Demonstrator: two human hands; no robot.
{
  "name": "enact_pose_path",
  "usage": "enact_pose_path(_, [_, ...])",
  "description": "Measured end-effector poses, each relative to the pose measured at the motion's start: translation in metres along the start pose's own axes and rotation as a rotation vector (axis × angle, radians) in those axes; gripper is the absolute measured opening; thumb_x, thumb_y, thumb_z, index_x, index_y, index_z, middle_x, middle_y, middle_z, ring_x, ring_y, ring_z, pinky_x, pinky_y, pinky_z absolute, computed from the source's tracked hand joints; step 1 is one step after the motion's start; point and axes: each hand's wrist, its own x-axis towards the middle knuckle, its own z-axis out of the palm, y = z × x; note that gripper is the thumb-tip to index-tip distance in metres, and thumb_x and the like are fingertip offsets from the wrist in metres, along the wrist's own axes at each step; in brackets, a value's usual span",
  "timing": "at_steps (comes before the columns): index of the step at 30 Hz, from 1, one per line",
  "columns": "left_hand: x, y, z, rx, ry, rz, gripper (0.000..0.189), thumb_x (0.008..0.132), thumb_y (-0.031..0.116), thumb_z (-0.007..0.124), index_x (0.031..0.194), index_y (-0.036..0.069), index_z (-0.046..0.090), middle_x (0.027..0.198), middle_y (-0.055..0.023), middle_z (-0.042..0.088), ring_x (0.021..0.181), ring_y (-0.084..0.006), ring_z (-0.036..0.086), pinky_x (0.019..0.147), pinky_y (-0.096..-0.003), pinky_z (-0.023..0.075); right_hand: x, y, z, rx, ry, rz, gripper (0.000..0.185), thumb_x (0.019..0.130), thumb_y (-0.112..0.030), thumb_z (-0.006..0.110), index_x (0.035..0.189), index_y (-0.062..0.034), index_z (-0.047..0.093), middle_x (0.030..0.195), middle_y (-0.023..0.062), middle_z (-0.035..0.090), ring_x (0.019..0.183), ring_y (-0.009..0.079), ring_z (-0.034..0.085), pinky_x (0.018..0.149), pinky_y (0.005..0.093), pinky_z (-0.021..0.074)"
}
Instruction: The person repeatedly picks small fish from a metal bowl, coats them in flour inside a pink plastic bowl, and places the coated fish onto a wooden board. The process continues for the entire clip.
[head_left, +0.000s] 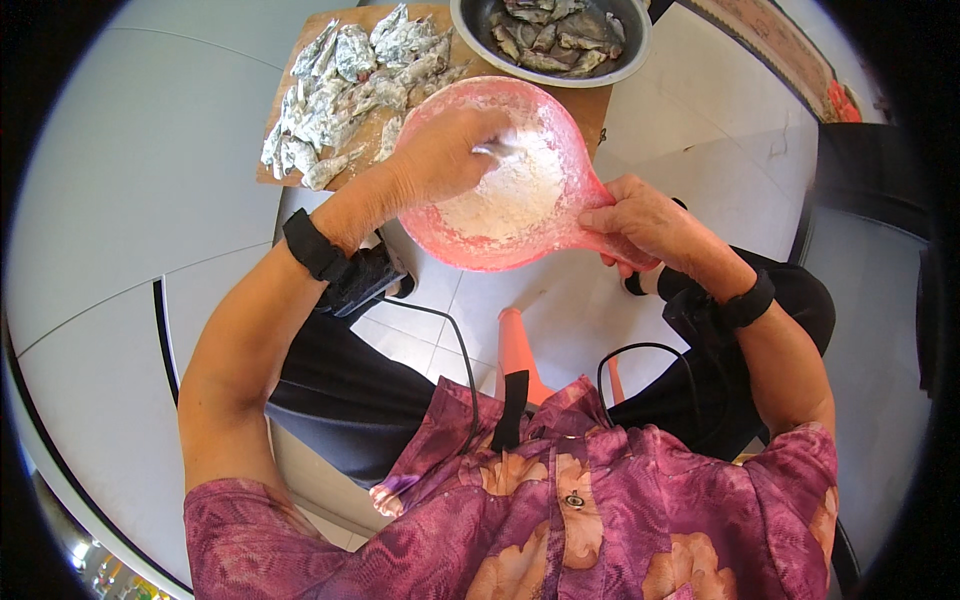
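My right hand (637, 221) grips the handle of a pink plastic dipper-shaped bowl (427, 236), its thumb on top and fingers below. The bowl holds pale flour (517, 199), some of it smeared on the walls. My left hand (454, 154) reaches into the bowl from the left, its fingertips down in the flour; a small greyish thing shows at them, and whether they grip it is unclear. Behind the bowl, flour-coated pieces that look like fish (322, 112) lie on a wooden board (360, 169). Uncoated dark pieces (555, 45) sit in a round metal basin (637, 56).
The basin rests at the board's right part. Below the bowl are a pale tiled floor (420, 334) and an orange-pink plastic stool leg (514, 345). Grey panels stand at the left. Black straps circle both wrists, and thin cables hang over my lap.
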Motion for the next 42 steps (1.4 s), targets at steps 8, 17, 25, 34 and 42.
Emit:
enact_pose_path(8, [-0.003, -0.027, 0.007, 0.129, 0.08, 0.029, 0.02, 0.077, 0.004, 0.063, 0.096, -0.001, 0.063, 0.093, -0.0214, 0.065, 0.093, -0.039, 0.062, 0.079, -0.0441, 0.0488, -0.003, -0.002, 0.001, 0.019, 0.007, 0.011, 0.027, 0.088, -0.023, 0.059, 0.081, 0.0022, 0.064, 0.057, 0.0049, 0.057, 0.042, 0.0125, 0.055, 0.039, 0.0248, 0.0446])
enact_pose_path(17, [-0.002, -0.028, 0.037, 0.305, -0.01, -0.019, 0.021, 0.083, 0.018, 0.066, 0.09, 0.0, 0.06, 0.091, -0.0206, 0.063, 0.087, -0.0403, 0.059, 0.077, -0.0452, 0.0464, 0.003, 0.003, -0.001, 0.011, -0.006, 0.03, 0.03, 0.088, -0.026, 0.058, 0.077, 0.002, 0.062, 0.058, 0.0065, 0.057, 0.043, 0.0137, 0.056, 0.038, 0.0246, 0.0448])
enact_pose_path(25, [0.001, -0.025, 0.048, 0.248, -0.02, -0.138, 0.025, 0.073, 0.016, 0.07, 0.087, -0.003, 0.062, 0.087, -0.0219, 0.063, 0.085, -0.0389, 0.061, 0.074, -0.0449, 0.0469, 0.007, 0.01, -0.002, 0.051, -0.035, -0.025, 0.029, 0.086, -0.025, 0.06, 0.074, 0.0013, 0.061, 0.058, 0.0075, 0.056, 0.043, 0.016, 0.057, 0.036, 0.0255, 0.0419])
enact_pose_path(34, [0.005, -0.011, 0.013, -0.37, -0.091, -0.299, 0.023, 0.071, 0.002, 0.07, 0.093, -0.004, 0.065, 0.086, -0.0075, 0.064, 0.083, -0.0154, 0.061, 0.075, -0.0297, 0.0489, 0.003, 0.005, -0.002, 0.038, -0.018, -0.011, 0.027, 0.085, -0.022, 0.06, 0.074, 0.0015, 0.062, 0.057, 0.0078, 0.056, 0.042, 0.0153, 0.056, 0.037, 0.0255, 0.0438])
enact_pose_path(42, [-0.001, -0.001, -0.019, -0.876, -0.174, -0.185, 0.039, 0.075, 0.005, 0.072, 0.11, -0.006, 0.061, 0.098, -0.0082, 0.067, 0.086, -0.0139, 0.064, 0.08, -0.0264, 0.0503, 0.001, 0.002, 0.0, 0.001, 0.014, -0.013, 0.027, 0.084, -0.021, 0.059, 0.073, 0.0026, 0.062, 0.057, 0.0084, 0.056, 0.042, 0.0157, 0.056, 0.036, 0.0264, 0.0421])
